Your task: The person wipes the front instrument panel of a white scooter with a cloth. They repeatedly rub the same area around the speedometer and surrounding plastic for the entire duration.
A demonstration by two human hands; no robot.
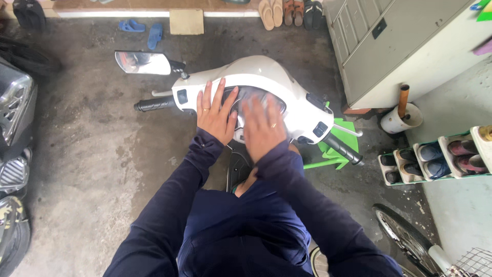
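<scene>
I look down at a white scooter handlebar head (266, 77) with a dark instrument panel in its middle. My left hand (215, 110) lies flat and open on the left part of the head, fingers spread, a ring on one finger. My right hand (262, 125) is blurred with motion over the instrument panel, fingers apart, also with a ring; whether it presses a cloth I cannot tell. The left black grip (154, 104) and the right black grip (342, 149) stick out to the sides. A mirror (142, 62) stands on the left stalk.
Another motorcycle (15, 133) is parked at the left. A grey metal cabinet (400, 46) stands at the upper right, a shoe rack (435, 159) below it. A bicycle wheel (405, 238) and basket are at the lower right. Sandals (287, 11) lie by the far step.
</scene>
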